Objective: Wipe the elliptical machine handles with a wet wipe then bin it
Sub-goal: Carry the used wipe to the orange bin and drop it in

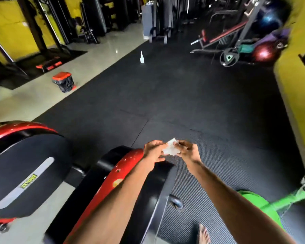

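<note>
Black rubber mat [183, 95] covers most of the gym floor, with pale tiles [99, 55] along its left edge and yellow walls [12, 32] on both sides.

From the head camera, both bare arms reach forward over the mat. The left hand [153, 152] and right hand [187, 152] meet in the lower middle of the view with a crumpled white wipe [171, 148] between them. The fingers of each hand are curled in and pinch the wipe, one hand on each side of it. It is held in the air above the mat.

A red-and-black housing [123, 175] lies under the left forearm, and a second housing [25, 164] sits further left. The bin [63, 81], which has a red lid and a black bag, stands on the tiles at the mat's edge, well apart from the hands. A white bottle [142, 58] stands upright on the mat further off.

A bare foot [203, 235] shows at the bottom edge, beside a green base [259, 205]. At the far right lie a weight plate [229, 57] and a red ball [262, 53].
</note>
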`<state>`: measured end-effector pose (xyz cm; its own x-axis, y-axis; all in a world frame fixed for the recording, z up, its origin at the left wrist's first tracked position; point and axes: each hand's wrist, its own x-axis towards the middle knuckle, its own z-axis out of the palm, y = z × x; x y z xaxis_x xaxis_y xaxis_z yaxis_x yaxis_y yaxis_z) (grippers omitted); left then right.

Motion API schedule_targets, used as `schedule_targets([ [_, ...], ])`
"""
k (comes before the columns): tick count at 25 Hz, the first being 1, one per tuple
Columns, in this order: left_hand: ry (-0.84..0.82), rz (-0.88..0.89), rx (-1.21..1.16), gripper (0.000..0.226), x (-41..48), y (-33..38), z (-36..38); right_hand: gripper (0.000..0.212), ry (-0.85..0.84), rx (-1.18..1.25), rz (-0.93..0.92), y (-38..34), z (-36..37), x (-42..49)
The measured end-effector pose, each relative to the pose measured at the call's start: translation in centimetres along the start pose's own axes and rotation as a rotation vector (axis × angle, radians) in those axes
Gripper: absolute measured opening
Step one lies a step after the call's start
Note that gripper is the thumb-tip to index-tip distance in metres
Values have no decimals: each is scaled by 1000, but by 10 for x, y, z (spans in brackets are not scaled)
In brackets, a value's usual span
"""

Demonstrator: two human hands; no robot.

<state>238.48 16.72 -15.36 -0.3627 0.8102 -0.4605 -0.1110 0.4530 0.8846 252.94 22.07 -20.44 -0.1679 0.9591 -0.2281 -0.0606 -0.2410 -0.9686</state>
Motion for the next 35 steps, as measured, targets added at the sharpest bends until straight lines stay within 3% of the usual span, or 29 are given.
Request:
schedule_targets([
  [6,81,4,12,8,91,76,98,7,-16,-84,34,-54,-69,137],
  [15,199,25,-139,34,239,167,161,51,-201,-160,-64,-127,-79,309],
  [19,170,-8,-233,29,337,214,179,50,-276,-223,-107,-155,-70,416],
  [25,200,-70,-267,11,516,317,149,22,-369,-401,-136,-217,-6,605],
  [30,128,-1,-402,41,611,380,92,12,-395,-316,-55,-251,70,731],
  [35,178,36,-390,36,719,418,25,12,-575,-328,-16,-254,171,853],
])
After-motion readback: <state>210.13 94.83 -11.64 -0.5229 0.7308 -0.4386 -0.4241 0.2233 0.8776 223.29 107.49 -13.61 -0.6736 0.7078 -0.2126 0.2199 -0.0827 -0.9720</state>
